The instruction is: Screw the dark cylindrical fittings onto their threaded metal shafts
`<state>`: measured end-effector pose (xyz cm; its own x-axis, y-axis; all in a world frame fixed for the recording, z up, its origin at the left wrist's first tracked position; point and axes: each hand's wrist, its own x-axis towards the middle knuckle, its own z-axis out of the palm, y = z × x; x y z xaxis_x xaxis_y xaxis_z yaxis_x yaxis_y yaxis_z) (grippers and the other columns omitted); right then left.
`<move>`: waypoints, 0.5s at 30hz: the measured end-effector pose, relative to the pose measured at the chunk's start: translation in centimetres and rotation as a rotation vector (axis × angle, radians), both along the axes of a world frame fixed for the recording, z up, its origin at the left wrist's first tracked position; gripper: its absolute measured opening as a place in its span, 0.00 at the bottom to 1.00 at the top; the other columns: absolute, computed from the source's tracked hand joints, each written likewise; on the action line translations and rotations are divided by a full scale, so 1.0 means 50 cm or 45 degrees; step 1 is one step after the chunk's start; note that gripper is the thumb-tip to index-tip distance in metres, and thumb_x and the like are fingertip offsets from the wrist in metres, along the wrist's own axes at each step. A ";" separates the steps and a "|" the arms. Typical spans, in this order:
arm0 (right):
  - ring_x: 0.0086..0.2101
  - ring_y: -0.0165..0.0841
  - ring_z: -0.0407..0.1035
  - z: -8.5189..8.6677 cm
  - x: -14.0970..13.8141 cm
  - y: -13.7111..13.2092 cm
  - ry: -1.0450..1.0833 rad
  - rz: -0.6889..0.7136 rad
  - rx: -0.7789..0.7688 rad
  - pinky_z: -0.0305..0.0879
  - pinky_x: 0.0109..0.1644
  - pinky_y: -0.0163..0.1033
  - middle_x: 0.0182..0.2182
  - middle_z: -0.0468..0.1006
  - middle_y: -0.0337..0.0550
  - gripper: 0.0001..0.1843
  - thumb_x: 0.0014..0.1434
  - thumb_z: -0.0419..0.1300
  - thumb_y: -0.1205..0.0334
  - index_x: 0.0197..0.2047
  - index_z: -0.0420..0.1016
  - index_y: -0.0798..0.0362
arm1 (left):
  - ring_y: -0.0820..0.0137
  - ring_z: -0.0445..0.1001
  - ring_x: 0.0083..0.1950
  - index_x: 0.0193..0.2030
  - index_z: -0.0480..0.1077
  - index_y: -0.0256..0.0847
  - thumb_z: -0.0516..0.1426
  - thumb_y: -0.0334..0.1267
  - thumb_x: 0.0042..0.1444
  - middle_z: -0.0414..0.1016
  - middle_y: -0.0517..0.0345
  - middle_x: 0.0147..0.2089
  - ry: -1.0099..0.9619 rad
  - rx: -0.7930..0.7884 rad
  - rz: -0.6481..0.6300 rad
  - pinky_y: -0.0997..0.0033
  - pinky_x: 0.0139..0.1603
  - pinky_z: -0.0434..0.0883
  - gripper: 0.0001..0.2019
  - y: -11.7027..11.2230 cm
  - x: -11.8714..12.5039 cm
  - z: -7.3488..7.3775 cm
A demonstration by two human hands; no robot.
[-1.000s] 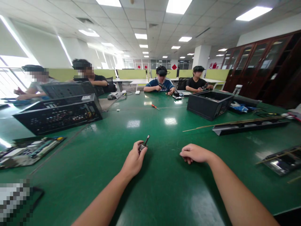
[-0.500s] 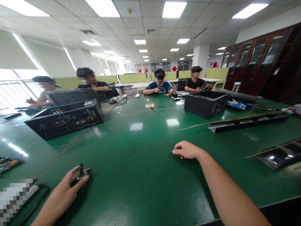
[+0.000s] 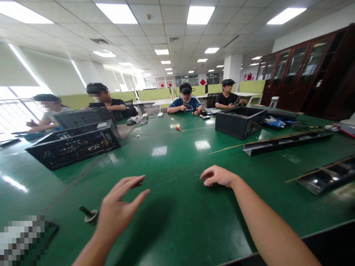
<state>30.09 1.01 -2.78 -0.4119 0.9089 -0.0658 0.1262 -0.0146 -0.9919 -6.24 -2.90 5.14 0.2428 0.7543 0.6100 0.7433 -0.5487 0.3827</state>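
My left hand (image 3: 119, 210) hovers over the green table (image 3: 177, 221) with fingers spread and nothing in it. Just to its left a small metal part with a dark stem (image 3: 89, 215) lies on its side on the table. My right hand (image 3: 217, 176) rests on the table further ahead, fingers curled and pinched on a tiny dark piece (image 3: 203, 180) at the fingertips that I cannot name.
An open black computer case (image 3: 74, 142) sits at the left and another (image 3: 239, 122) at the back right. Long black panels (image 3: 285, 142) (image 3: 324, 177) lie at the right. An orange screwdriver (image 3: 179, 129) lies mid-table. Several people sit along the far side.
My left hand carried the metal part from mid-table to the near left, set it down and let go; it now lifts open toward the middle. The right hand stayed put.
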 end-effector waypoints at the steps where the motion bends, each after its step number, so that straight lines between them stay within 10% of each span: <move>1: 0.28 0.29 0.70 -0.002 0.002 -0.001 0.081 0.017 -0.020 0.65 0.33 0.34 0.31 0.80 0.42 0.22 0.38 0.73 0.60 0.40 0.81 0.57 | 0.61 0.76 0.48 0.54 0.72 0.50 0.60 0.49 0.57 0.76 0.57 0.48 0.039 -0.044 -0.225 0.58 0.52 0.75 0.18 0.007 0.061 0.003; 6: 0.29 0.31 0.69 -0.005 0.014 -0.005 0.195 0.209 -0.028 0.64 0.39 0.37 0.27 0.78 0.38 0.20 0.33 0.75 0.62 0.32 0.82 0.59 | 0.62 0.74 0.53 0.52 0.76 0.50 0.62 0.36 0.56 0.75 0.52 0.52 0.192 -0.195 -0.955 0.61 0.54 0.72 0.16 0.040 0.289 -0.031; 15: 0.27 0.31 0.70 -0.009 0.021 0.002 0.270 0.317 -0.086 0.65 0.36 0.35 0.24 0.78 0.39 0.17 0.32 0.76 0.62 0.28 0.81 0.60 | 0.64 0.74 0.52 0.44 0.79 0.47 0.65 0.37 0.53 0.75 0.52 0.50 -0.149 -0.316 -1.018 0.64 0.54 0.72 0.10 0.053 0.333 -0.086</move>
